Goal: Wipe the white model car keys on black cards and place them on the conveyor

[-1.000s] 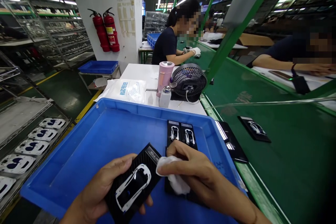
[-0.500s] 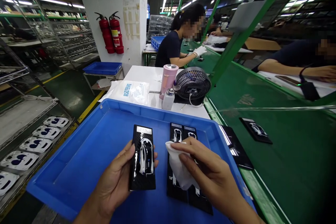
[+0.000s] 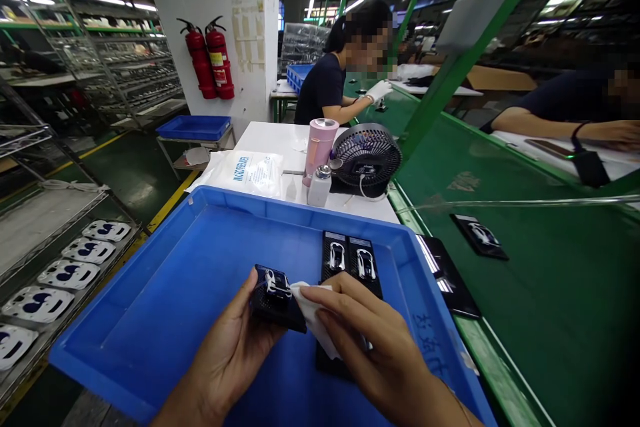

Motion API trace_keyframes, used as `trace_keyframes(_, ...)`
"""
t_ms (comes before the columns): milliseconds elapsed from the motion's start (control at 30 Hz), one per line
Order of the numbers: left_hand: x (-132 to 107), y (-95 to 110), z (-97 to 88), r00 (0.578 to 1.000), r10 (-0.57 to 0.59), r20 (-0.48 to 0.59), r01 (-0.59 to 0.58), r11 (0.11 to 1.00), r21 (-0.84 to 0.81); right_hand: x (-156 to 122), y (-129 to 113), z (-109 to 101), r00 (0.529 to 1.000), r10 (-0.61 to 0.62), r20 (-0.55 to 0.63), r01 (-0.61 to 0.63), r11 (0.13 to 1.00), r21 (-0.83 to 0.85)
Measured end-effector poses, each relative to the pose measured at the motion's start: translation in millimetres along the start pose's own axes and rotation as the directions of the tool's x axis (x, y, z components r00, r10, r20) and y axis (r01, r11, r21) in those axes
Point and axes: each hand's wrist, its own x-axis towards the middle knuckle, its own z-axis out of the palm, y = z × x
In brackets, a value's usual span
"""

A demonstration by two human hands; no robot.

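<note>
Head view: left hand (image 3: 227,347) curled, thumb and fingers pinching a black carbon-patterned plate with a white car shape (image 3: 274,299) above a shallow blue plastic tray (image 3: 225,199); right hand (image 3: 370,340) pinching a white cloth (image 3: 313,310) against the plate's edge; two more black plates (image 3: 336,257) flat in the tray, no hand on them.

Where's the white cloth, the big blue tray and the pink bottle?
White cloth (image 3: 313,312): head view, on its middle.
Big blue tray (image 3: 250,205): head view, on its far rim.
Pink bottle (image 3: 319,153): head view, on its side.
</note>
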Motion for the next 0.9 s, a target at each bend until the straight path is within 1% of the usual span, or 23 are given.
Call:
trace_keyframes(133, 0.0, -0.6, -0.2, 1.0, 0.007, -0.02, -0.007, 1.0, -0.029, -2.7, 3.8, 1.6, 0.999, 0.007, 0.034, -0.007, 1.0, 0.004)
trace_keyframes(200, -0.1, 0.4, -0.4, 1.0, -0.011, -0.026, 0.009, 0.999, -0.049, -3.2, 4.7, 1.7, 0.999, 0.007, 0.048, -0.008, 1.0, 0.01)
trace_keyframes(333, -0.3, 2.7, -0.4, 0.997, -0.07, 0.026, 0.072, 0.994, -0.079, -2.5, 2.3, 1.1, 0.998, -0.009, 0.056, 0.008, 1.0, 0.017)
trace_keyframes(433, -0.7, 3.3, -0.6, 0.997, -0.069, 0.044, 0.072, 0.994, -0.081, -1.9, -0.6, 1.1, 0.998, -0.017, 0.052, 0.015, 0.999, 0.047)
trace_keyframes(567, -1.0, 3.1, -0.7, 0.997, -0.069, 0.034, 0.072, 0.993, -0.093, -1.1, -1.1, 2.2, 0.999, -0.012, 0.048, 0.009, 0.998, 0.055)
trace_keyframes(667, -1.0, 2.7, 0.4, 0.998, -0.062, 0.009, 0.063, 0.993, -0.096, -0.3, 1.3, 3.1, 0.999, -0.001, 0.048, -0.002, 0.999, 0.054)
trace_keyframes(767, -1.0, 1.9, 1.5, 0.999, -0.029, -0.024, 0.027, 0.997, -0.074, -0.4, 3.2, 3.1, 0.999, 0.017, 0.052, -0.02, 0.998, 0.052)
trace_keyframes(900, -1.5, 0.9, 1.6, 1.0, 0.022, -0.014, -0.022, 0.999, -0.025, -2.4, 2.1, 1.4, 0.999, 0.007, 0.034, -0.008, 1.0, 0.027)
